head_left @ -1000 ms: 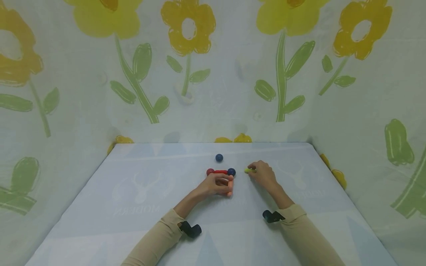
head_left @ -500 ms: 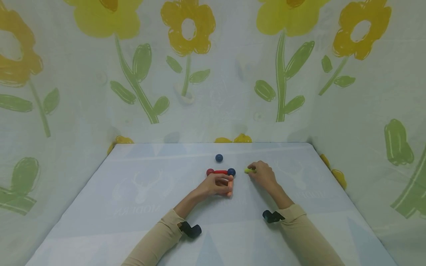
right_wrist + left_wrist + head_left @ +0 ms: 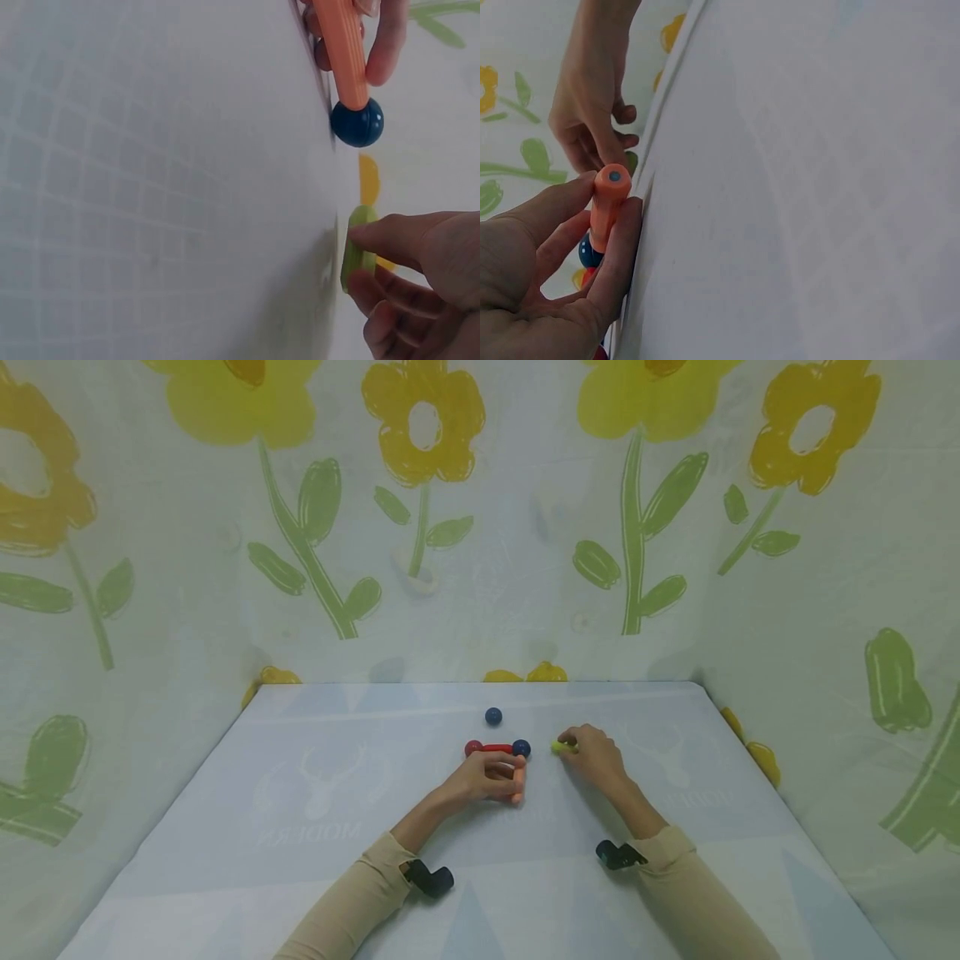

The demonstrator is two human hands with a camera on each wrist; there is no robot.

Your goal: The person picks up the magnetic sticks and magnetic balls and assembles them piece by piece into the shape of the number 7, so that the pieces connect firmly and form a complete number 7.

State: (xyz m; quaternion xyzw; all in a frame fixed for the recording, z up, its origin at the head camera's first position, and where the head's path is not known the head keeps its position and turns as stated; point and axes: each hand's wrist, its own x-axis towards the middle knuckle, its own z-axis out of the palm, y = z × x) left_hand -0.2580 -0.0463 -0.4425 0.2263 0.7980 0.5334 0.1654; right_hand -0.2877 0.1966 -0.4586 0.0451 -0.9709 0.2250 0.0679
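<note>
My left hand [image 3: 480,777] pinches an orange ridged rod [image 3: 609,206] between thumb and fingers. A small round inset shows in the rod's near end in the left wrist view. Its far end meets a dark blue ball [image 3: 357,122], which joins a red rod [image 3: 497,747] ending in a red ball [image 3: 473,749]. To the right, my right hand [image 3: 595,758] pinches a short yellow-green rod [image 3: 360,247] by thumb and fingertips, apart from the joined pieces. Behind them, a second blue ball [image 3: 493,717] lies alone on the table.
The pieces are on a pale cloth-covered table [image 3: 300,860] with faint deer prints. Flower-printed curtain walls [image 3: 495,527] enclose its back and both sides. Black wrist cameras [image 3: 429,878] are strapped at both sleeves.
Both hands keep their grips and nearly their places. The right wrist and sleeve have shifted very slightly down and right; the pieces have stayed put.
</note>
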